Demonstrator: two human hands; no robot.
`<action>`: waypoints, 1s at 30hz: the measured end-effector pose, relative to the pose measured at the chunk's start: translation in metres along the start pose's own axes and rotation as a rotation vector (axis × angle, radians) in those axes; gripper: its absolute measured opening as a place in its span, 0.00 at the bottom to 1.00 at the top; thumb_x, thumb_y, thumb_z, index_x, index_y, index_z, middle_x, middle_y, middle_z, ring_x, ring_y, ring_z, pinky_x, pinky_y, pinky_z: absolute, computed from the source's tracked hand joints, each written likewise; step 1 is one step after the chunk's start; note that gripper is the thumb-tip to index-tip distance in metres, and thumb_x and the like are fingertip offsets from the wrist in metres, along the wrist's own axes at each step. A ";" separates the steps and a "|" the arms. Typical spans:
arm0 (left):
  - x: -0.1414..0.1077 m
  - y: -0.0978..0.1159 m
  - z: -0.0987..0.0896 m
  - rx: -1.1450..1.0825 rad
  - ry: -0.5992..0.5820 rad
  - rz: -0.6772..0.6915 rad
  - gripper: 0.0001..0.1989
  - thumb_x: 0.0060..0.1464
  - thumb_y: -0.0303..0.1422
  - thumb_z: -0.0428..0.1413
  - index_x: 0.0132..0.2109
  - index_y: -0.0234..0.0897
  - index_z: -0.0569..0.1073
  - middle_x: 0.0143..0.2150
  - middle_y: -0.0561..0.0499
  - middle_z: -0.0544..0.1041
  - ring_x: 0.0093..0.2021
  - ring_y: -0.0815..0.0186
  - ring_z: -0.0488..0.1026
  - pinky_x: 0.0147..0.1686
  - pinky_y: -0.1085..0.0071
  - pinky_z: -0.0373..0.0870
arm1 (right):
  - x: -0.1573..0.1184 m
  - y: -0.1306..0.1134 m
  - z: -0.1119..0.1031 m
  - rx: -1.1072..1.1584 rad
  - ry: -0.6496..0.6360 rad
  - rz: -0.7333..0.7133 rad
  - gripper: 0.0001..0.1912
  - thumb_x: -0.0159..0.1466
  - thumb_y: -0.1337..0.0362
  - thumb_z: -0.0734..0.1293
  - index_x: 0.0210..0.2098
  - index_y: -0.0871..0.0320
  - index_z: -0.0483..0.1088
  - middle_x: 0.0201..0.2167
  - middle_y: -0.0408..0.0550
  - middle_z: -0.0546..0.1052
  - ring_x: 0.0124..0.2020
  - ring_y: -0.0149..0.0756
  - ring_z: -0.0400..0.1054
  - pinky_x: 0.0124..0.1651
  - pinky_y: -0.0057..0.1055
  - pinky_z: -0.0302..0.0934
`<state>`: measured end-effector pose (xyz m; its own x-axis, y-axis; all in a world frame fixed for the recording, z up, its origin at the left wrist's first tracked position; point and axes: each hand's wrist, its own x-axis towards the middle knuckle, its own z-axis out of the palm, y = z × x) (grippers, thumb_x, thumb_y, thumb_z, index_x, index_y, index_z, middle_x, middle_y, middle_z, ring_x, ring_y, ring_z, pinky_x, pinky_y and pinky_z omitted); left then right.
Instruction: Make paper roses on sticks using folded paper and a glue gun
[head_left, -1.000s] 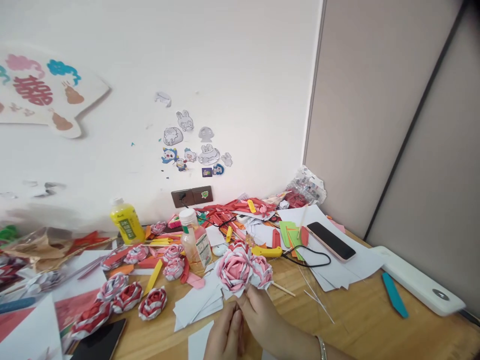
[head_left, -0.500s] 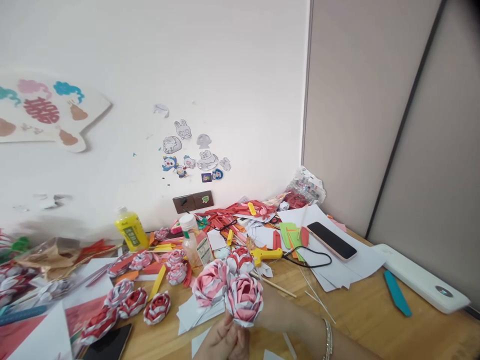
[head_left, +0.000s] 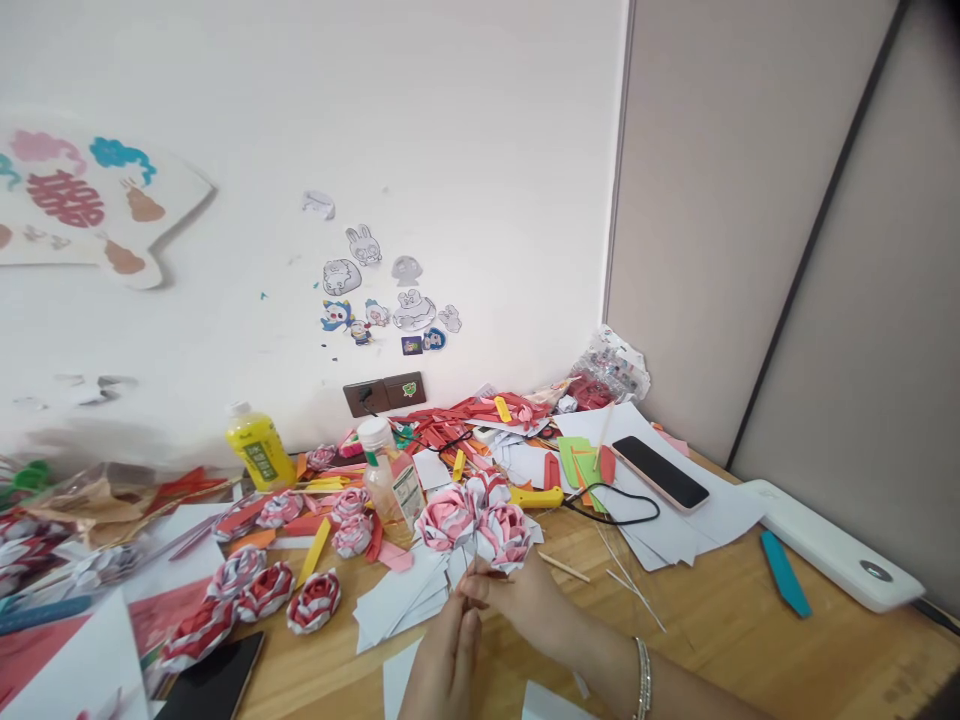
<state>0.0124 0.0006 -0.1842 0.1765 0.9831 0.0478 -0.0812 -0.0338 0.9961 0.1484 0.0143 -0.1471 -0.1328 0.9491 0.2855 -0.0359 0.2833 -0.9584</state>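
Three pink, red and white paper roses stand together above my hands, over the middle of the table. My left hand is closed, its fingertips pinched around the thin stems just below the blooms. From the right, my right hand meets it, closed at the same stems, with its fingers touching the left fingertips. Most of the stems are hidden by the fingers. Behind the roses lies a yellow glue gun, partly covered by them. White paper sheets lie beneath and left of the bunch.
Several loose paper roses lie at left near a dark phone. A yellow bottle and a clear bottle stand behind. Another phone, a teal strip and a long white device are at right.
The bunch of roses has moved away from me and tilted, so the stems below show. My right hand has come round from behind the blooms to meet my left.
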 end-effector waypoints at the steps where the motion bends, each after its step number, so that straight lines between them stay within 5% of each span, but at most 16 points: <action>1: -0.001 -0.001 0.000 -0.001 0.021 0.005 0.20 0.47 0.48 0.59 0.44 0.44 0.75 0.45 0.47 0.76 0.57 0.57 0.62 0.56 0.66 0.56 | 0.000 0.001 0.003 0.025 0.019 0.008 0.17 0.55 0.50 0.70 0.25 0.58 0.67 0.25 0.43 0.70 0.30 0.36 0.67 0.36 0.32 0.64; 3: -0.003 -0.002 0.001 -0.062 0.004 -0.035 0.20 0.46 0.47 0.60 0.45 0.45 0.75 0.46 0.47 0.76 0.55 0.57 0.65 0.52 0.66 0.62 | 0.000 0.003 0.006 0.089 0.013 0.019 0.18 0.54 0.49 0.70 0.24 0.58 0.67 0.23 0.41 0.69 0.27 0.34 0.65 0.34 0.31 0.63; 5: -0.004 0.000 0.002 -0.151 -0.056 -0.097 0.15 0.46 0.47 0.60 0.38 0.44 0.75 0.35 0.50 0.77 0.41 0.61 0.72 0.38 0.71 0.68 | 0.002 0.004 0.005 0.108 -0.035 0.037 0.20 0.55 0.47 0.69 0.24 0.58 0.67 0.21 0.40 0.67 0.24 0.32 0.63 0.31 0.29 0.61; 7: -0.004 0.002 0.003 -0.186 -0.134 -0.148 0.16 0.47 0.48 0.58 0.30 0.40 0.73 0.21 0.56 0.69 0.22 0.70 0.64 0.23 0.75 0.62 | 0.005 0.005 0.000 0.129 -0.104 0.055 0.21 0.54 0.46 0.69 0.24 0.59 0.69 0.21 0.40 0.67 0.24 0.31 0.63 0.31 0.28 0.60; 9: -0.003 0.003 0.004 -0.213 -0.214 -0.202 0.20 0.46 0.52 0.57 0.26 0.39 0.68 0.15 0.62 0.57 0.15 0.75 0.50 0.17 0.77 0.51 | 0.007 0.006 -0.006 0.153 -0.178 0.080 0.21 0.53 0.46 0.70 0.26 0.61 0.72 0.22 0.41 0.69 0.25 0.30 0.63 0.32 0.27 0.58; 15: 0.002 0.000 0.007 -0.283 -0.362 -0.320 0.27 0.35 0.59 0.58 0.23 0.41 0.59 0.11 0.65 0.49 0.12 0.78 0.41 0.13 0.77 0.41 | 0.008 0.017 -0.013 0.227 -0.261 0.133 0.24 0.55 0.45 0.69 0.27 0.63 0.71 0.17 0.37 0.63 0.18 0.23 0.53 0.23 0.22 0.49; 25: 0.004 -0.004 0.004 -0.235 -0.225 -0.205 0.24 0.44 0.54 0.58 0.23 0.37 0.64 0.14 0.62 0.57 0.15 0.78 0.50 0.17 0.77 0.44 | 0.011 0.021 -0.013 0.227 -0.158 0.098 0.23 0.58 0.46 0.67 0.24 0.61 0.68 0.15 0.37 0.63 0.18 0.25 0.54 0.24 0.24 0.48; 30: 0.005 -0.009 0.003 -0.314 -0.338 -0.231 0.25 0.44 0.57 0.56 0.23 0.40 0.60 0.15 0.61 0.57 0.14 0.76 0.49 0.15 0.76 0.46 | 0.009 0.016 -0.014 0.267 -0.175 0.106 0.23 0.58 0.44 0.67 0.27 0.61 0.67 0.16 0.37 0.63 0.18 0.24 0.53 0.24 0.24 0.47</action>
<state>0.0170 0.0050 -0.1931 0.5274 0.8439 -0.0983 -0.2837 0.2840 0.9159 0.1604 0.0294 -0.1602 -0.3171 0.9267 0.2017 -0.2681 0.1164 -0.9563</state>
